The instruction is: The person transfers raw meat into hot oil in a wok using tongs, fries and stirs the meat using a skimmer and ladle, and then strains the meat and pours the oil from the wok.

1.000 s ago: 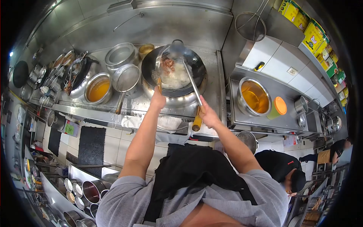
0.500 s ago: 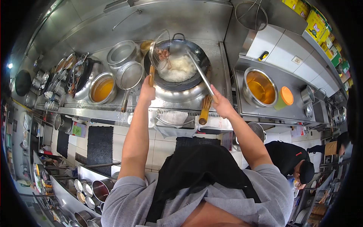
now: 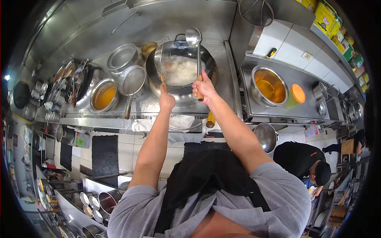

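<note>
Person at a steel range, seen from the head camera. The left hand (image 3: pixel 167 101), closed round its handle, holds a wire strainer (image 3: pixel 160 55) tilted at the left side of the wok (image 3: pixel 209 59); contact between the two cannot be told. The right hand (image 3: pixel 204 88), fingers curled round the wooden grip, holds a ladle (image 3: pixel 193 36), its bowl above the wok's far rim. Pale, frothy contents (image 3: pixel 183 73) fill the middle of the wok, with blurred reddish-brown pieces at their left. Left of the wok, a sieve (image 3: pixel 133 80) lies beside a pot of orange liquid (image 3: pixel 92 96). A brush (image 3: pixel 210 119) is near the right forearm.
</note>
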A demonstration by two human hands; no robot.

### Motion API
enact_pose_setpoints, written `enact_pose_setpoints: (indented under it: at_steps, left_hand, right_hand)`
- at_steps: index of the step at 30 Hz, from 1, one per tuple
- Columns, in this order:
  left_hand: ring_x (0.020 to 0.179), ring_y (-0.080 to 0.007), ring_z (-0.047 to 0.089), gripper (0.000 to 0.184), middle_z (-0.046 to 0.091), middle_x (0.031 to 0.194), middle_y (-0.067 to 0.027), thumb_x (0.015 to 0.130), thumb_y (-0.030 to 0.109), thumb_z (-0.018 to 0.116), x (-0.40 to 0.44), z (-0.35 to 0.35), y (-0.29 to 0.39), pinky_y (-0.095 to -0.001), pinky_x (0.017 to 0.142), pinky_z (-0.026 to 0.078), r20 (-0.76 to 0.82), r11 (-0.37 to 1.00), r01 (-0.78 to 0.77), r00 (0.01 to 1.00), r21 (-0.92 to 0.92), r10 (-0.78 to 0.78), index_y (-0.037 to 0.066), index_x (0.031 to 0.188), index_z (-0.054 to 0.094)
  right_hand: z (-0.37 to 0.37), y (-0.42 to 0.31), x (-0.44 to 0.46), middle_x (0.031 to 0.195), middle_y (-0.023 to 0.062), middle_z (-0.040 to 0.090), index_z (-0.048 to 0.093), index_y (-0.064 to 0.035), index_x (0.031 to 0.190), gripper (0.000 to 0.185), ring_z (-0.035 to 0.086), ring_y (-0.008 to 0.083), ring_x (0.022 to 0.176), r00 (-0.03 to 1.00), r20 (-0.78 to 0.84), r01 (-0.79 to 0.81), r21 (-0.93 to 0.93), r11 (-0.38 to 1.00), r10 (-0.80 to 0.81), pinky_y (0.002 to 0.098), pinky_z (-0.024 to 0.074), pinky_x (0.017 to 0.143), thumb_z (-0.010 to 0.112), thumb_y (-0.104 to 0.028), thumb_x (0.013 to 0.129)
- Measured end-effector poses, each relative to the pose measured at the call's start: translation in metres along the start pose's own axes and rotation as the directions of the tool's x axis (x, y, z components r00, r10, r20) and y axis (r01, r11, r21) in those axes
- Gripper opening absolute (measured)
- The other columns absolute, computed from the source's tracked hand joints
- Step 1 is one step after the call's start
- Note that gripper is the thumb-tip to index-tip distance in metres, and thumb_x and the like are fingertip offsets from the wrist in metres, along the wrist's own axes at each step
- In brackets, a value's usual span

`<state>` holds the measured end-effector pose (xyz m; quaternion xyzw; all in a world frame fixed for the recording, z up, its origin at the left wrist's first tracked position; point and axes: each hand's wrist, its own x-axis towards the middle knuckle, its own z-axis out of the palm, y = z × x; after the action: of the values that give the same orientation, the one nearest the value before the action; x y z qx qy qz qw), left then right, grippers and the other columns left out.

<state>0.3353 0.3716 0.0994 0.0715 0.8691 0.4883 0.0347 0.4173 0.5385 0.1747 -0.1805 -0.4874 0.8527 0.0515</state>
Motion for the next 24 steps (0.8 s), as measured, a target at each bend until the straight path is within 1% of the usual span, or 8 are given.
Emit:
enact_pose_setpoints:
  at_steps: [2, 4, 7, 12, 14, 16, 20, 24]
  left_hand:
    - [0.110, -0.0412, 0.060, 0.081, 0.058, 0.121, -0.0314, 0.078, -0.007, 0.045, -0.014, -0.004, 0.023, -0.0453, 0.092, 0.047, 0.050, 0.988, 0.062, 0.996, 0.142, -0.069, 0.012, 0.151, 0.018]
    - [0.124, -0.0385, 0.051, 0.079, 0.051, 0.133, -0.0286, 0.075, -0.013, 0.038, -0.030, -0.011, 0.049, -0.0390, 0.104, 0.039, 0.141, 0.980, 0.148, 0.976, 0.133, -0.167, 0.003, 0.150, 0.021]
    - [0.126, -0.0367, 0.050, 0.080, 0.048, 0.138, -0.0273, 0.075, -0.012, 0.040, -0.014, -0.002, 0.023, -0.0382, 0.104, 0.039, 0.041, 0.995, 0.080, 0.996, -0.068, -0.077, 0.004, 0.151, 0.019]
    - [0.126, -0.0386, 0.050, 0.081, 0.049, 0.137, -0.0277, 0.075, -0.011, 0.040, -0.016, -0.013, 0.040, -0.0401, 0.102, 0.041, -0.046, 0.988, 0.128, 0.990, -0.084, -0.132, 0.006, 0.151, 0.019]
    - [0.120, -0.0422, 0.054, 0.082, 0.054, 0.130, -0.0298, 0.076, -0.010, 0.041, -0.023, -0.012, 0.042, -0.0429, 0.099, 0.042, 0.124, 0.982, 0.109, 0.984, 0.157, -0.129, 0.009, 0.152, 0.018]
    - [0.113, -0.0454, 0.057, 0.082, 0.058, 0.122, -0.0313, 0.077, -0.008, 0.041, -0.020, -0.001, 0.026, -0.0452, 0.096, 0.044, 0.106, 0.992, 0.030, 0.993, 0.119, -0.043, 0.012, 0.152, 0.017]
    - [0.119, -0.0427, 0.054, 0.079, 0.055, 0.128, -0.0305, 0.079, -0.008, 0.041, -0.010, -0.009, 0.023, -0.0435, 0.099, 0.042, 0.046, 0.988, 0.121, 0.991, 0.098, -0.126, 0.010, 0.152, 0.016]
    - [0.101, -0.0471, 0.061, 0.087, 0.061, 0.109, -0.0323, 0.078, -0.007, 0.046, 0.007, -0.005, 0.000, -0.0500, 0.085, 0.048, -0.155, 0.994, -0.052, 0.986, 0.095, 0.066, 0.015, 0.153, 0.008]
  right_hand:
    - [0.003, -0.005, -0.004, 0.068, 0.0023, 0.047, -0.002, -0.0333, 0.155, 0.093, 0.044, 0.0116, 0.048, 1.000, -0.004, -0.013, 0.005, 1.000, 0.013, 0.0296, 0.0403, 0.042, 0.049, 0.005, 0.086]
    - [-0.002, -0.010, -0.006, 0.068, 0.0021, 0.046, -0.001, -0.0328, 0.155, 0.092, 0.044, 0.0114, 0.048, 0.995, 0.070, -0.073, -0.017, 0.997, 0.074, 0.0298, 0.0403, 0.042, 0.047, 0.005, 0.087]
    - [-0.005, -0.009, -0.009, 0.068, 0.0018, 0.046, -0.001, -0.0331, 0.155, 0.092, 0.044, 0.0113, 0.048, 0.996, 0.066, -0.047, -0.097, 0.994, 0.053, 0.0296, 0.0401, 0.042, 0.048, 0.005, 0.087]
    - [0.018, -0.001, -0.015, 0.070, 0.0035, 0.048, 0.001, -0.0313, 0.155, 0.087, 0.044, 0.0113, 0.049, 1.000, -0.019, 0.012, -0.068, 0.998, -0.014, 0.0299, 0.0413, 0.044, 0.050, 0.001, 0.091]
    - [0.016, -0.001, -0.011, 0.070, 0.0035, 0.048, 0.001, -0.0316, 0.155, 0.087, 0.044, 0.0114, 0.049, 0.999, -0.031, 0.005, -0.028, 1.000, -0.006, 0.0297, 0.0412, 0.044, 0.050, 0.001, 0.091]
    - [0.003, -0.003, -0.002, 0.070, 0.0035, 0.048, 0.001, -0.0315, 0.155, 0.087, 0.044, 0.0112, 0.049, 0.991, 0.113, -0.095, 0.153, 0.984, 0.078, 0.0295, 0.0407, 0.044, 0.049, 0.001, 0.091]
    - [0.001, -0.010, -0.011, 0.070, 0.0036, 0.048, 0.001, -0.0308, 0.155, 0.087, 0.043, 0.0109, 0.049, 0.994, 0.076, -0.078, 0.008, 0.997, 0.077, 0.0291, 0.0402, 0.043, 0.048, 0.001, 0.090]
    - [0.015, -0.011, -0.010, 0.071, 0.0038, 0.049, -0.001, -0.0324, 0.155, 0.090, 0.044, 0.0111, 0.049, 1.000, 0.001, -0.023, 0.055, 0.998, 0.023, 0.0286, 0.0404, 0.042, 0.049, 0.001, 0.088]
